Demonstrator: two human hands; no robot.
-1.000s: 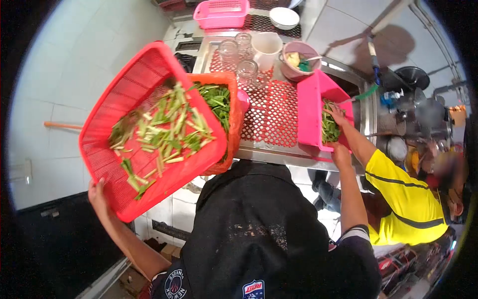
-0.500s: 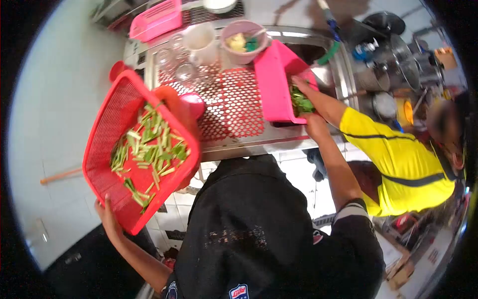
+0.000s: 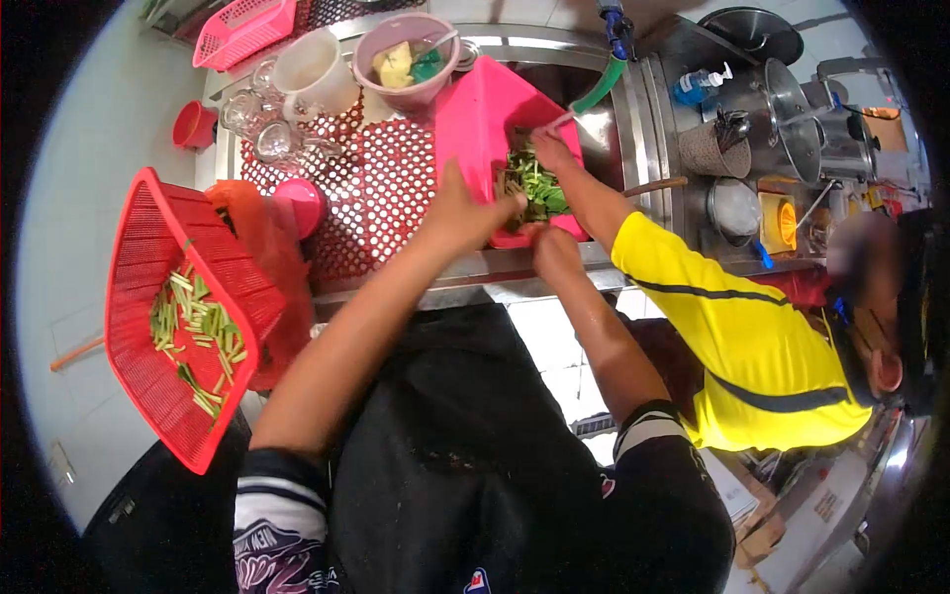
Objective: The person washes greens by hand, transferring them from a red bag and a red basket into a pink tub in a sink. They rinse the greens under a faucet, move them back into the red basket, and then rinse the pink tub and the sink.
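Note:
A pink basin (image 3: 465,129) stands tilted on the counter with leafy green vegetables (image 3: 537,183) inside. My right hand (image 3: 556,253) is closed at the basin's near rim; its fingertips are partly hidden. Over the basin's near left side is my left hand (image 3: 473,210), thumb and fingers apart, slightly blurred, beside the greens. A co-worker's hand (image 3: 554,150) reaches into the same basin from the right. Off to the left, a red mesh basket (image 3: 178,233) holds cut green stems (image 3: 203,322) and leans tilted against an orange-red bag (image 3: 267,267), with neither of my hands on it.
A red perforated mat (image 3: 391,168) covers the counter. Glass mugs (image 3: 277,144), a white pitcher (image 3: 319,74) and a bowl (image 3: 404,59) with a yellow sponge stand at the back. A green hose (image 3: 599,87) hangs near the sink. The co-worker (image 3: 752,327) stands close at right.
My left hand has let go of the red basket and moved right to the pink basin. The basket now rests on its own at left. My right hand stays at the basin's rim.

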